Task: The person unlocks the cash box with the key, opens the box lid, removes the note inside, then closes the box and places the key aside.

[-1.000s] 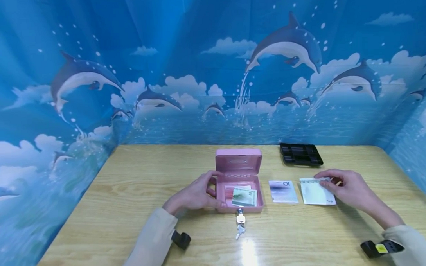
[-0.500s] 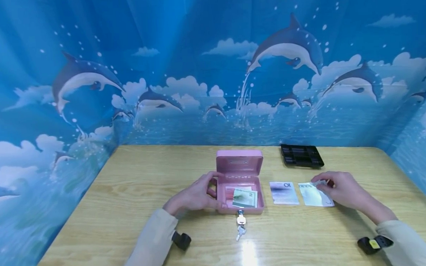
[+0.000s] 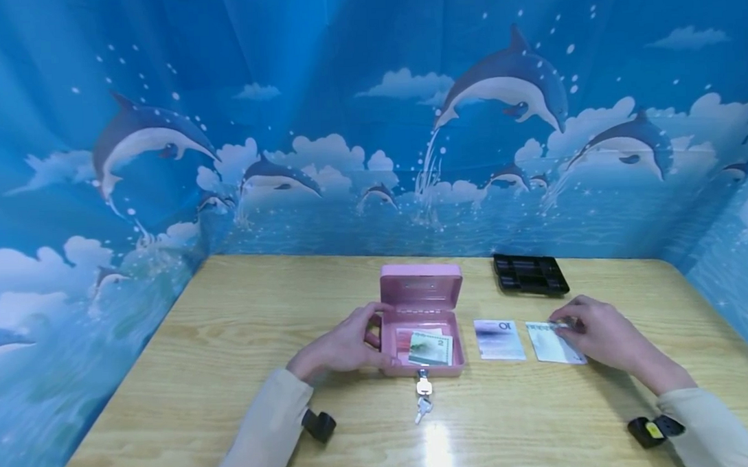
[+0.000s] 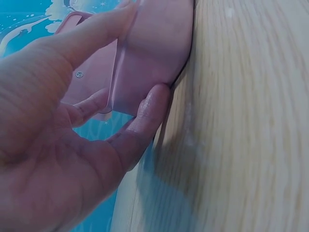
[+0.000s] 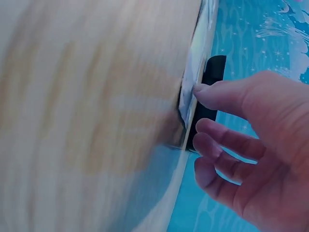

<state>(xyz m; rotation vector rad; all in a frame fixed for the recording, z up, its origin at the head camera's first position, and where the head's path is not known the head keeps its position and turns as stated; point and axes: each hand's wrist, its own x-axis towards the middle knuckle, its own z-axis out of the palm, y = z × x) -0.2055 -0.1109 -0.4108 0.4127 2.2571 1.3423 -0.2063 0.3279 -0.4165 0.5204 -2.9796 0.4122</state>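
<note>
Wooden table [image 3: 247, 320]; left hand [image 3: 348, 341], spread wide, grips pink box [image 3: 421, 292] at side; right hand [image 3: 606, 332], loosely curled, pinches pale banknote [image 3: 549, 347].

Left hand [image 3: 347, 341] grips, thumb [image 3: 377, 358] spread wide; right hand [image 3: 605, 334] bends, its fingers [image 3: 570, 310] apparently pinching.

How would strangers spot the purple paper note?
On the wooden table, find the open pink metal box. Right of it lies the purple paper note; its dark streak sets it apart from the pale paper note the right hand touches.
</note>
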